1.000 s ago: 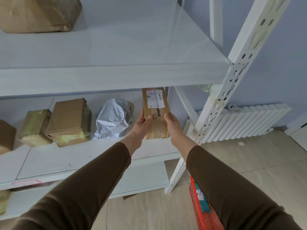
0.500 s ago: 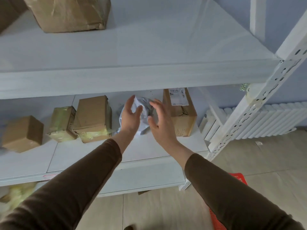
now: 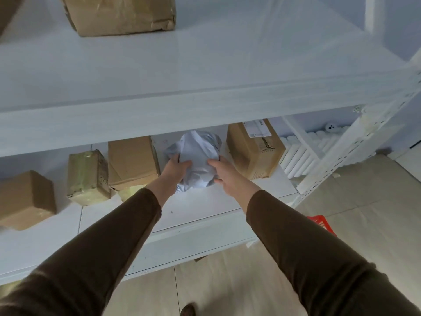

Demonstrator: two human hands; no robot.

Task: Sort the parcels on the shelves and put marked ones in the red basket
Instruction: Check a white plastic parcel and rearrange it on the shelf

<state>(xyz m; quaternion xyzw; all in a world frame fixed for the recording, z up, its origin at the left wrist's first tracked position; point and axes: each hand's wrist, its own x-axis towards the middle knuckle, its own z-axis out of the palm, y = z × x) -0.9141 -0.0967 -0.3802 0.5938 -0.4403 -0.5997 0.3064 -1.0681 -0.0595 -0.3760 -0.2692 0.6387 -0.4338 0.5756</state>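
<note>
A crumpled grey plastic parcel (image 3: 196,156) lies on the middle shelf (image 3: 205,208). My left hand (image 3: 175,168) grips its left side and my right hand (image 3: 224,173) grips its right side. To its right stands a brown cardboard box with a white label (image 3: 255,149). Left of the bag are a plain brown box (image 3: 132,163), a box wrapped in yellowish tape (image 3: 87,176) and another brown box (image 3: 25,199). A corner of the red basket (image 3: 321,223) shows on the floor at the right, mostly hidden behind my right sleeve.
The upper shelf (image 3: 205,71) juts out above the parcels and carries a large brown box (image 3: 120,14) at the back. A white perforated shelf post (image 3: 355,147) slants down at the right. A white radiator (image 3: 303,156) stands behind it.
Both hands let go of the labelled box, which now stands on the shelf, moved left and took hold of the grey plastic parcel.
</note>
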